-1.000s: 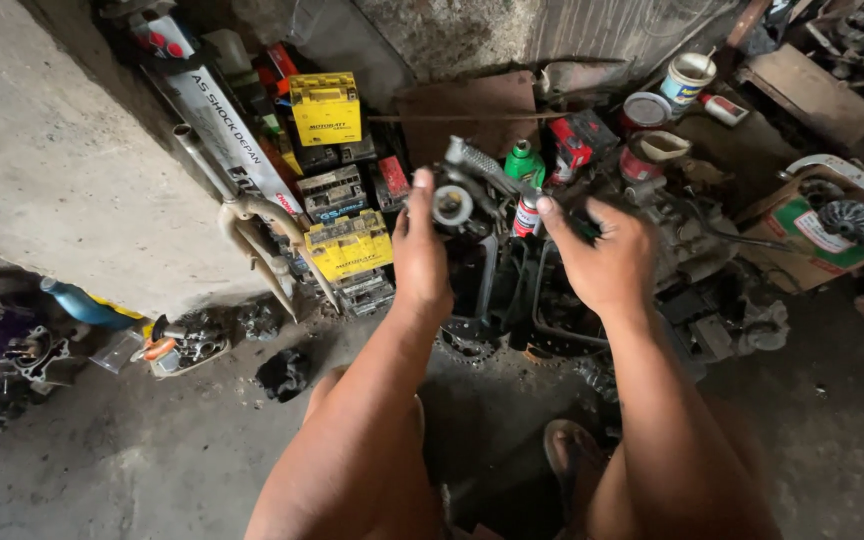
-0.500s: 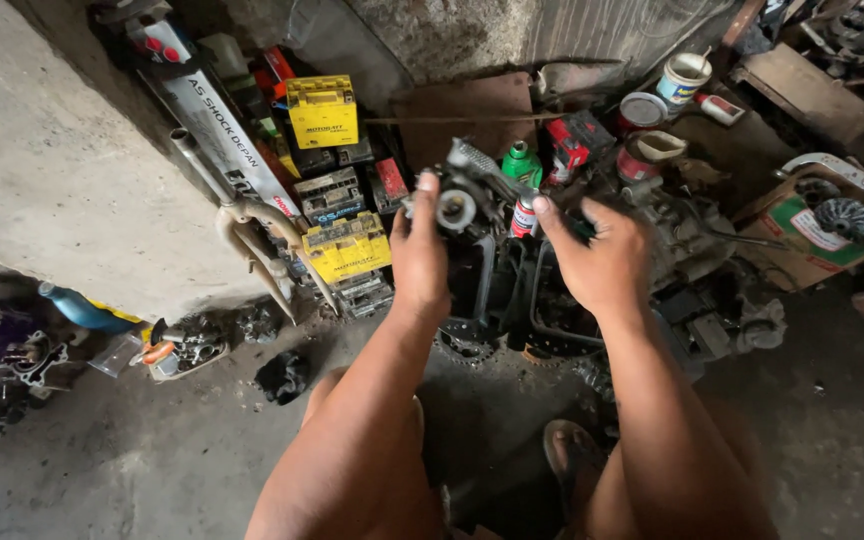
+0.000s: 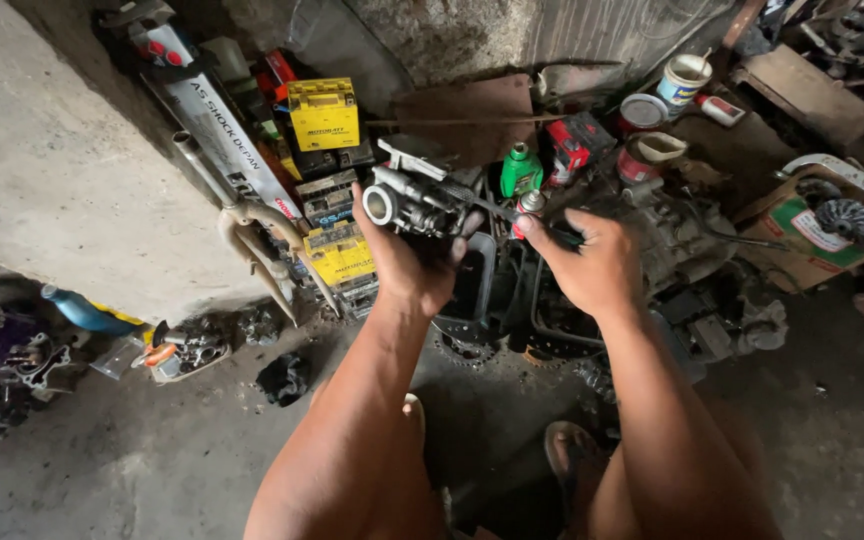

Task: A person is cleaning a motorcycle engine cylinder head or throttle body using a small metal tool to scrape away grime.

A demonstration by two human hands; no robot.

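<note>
Both bare arms reach up from the bottom of the frame toward the middle. The left hand [image 3: 414,262] is closed around a grey metal engine part [image 3: 414,198] with a round opening on its left side. The fingers wrap under it and the thumb presses up along its side. The part sits just above the middle of the frame, lifted over the clutter on the floor. The right hand [image 3: 592,262] is beside it, a little to the right, with the fingers curled and pinching a thin dark tool [image 3: 497,208] that points left at the part. The tool's tip is too small to tell.

At the far left edge lies a blue bottle [image 3: 77,310] on its side, next to a small clear tray [image 3: 184,352] holding little metal bits. In the upper left a long white box [image 3: 220,135] leans along the grey wall. Just right of it sits a yellow box [image 3: 324,112], and lower down another yellow box [image 3: 337,255]. A green bottle [image 3: 520,168] stands upright at the upper middle, with a red box [image 3: 580,140] beside it. Farther right a red can [image 3: 642,112] stands with its lid on, and a white tub [image 3: 682,80] has a stick standing in it. At the right edge, an open cardboard box [image 3: 802,240] holds a round dark metal wheel [image 3: 847,215].
</note>
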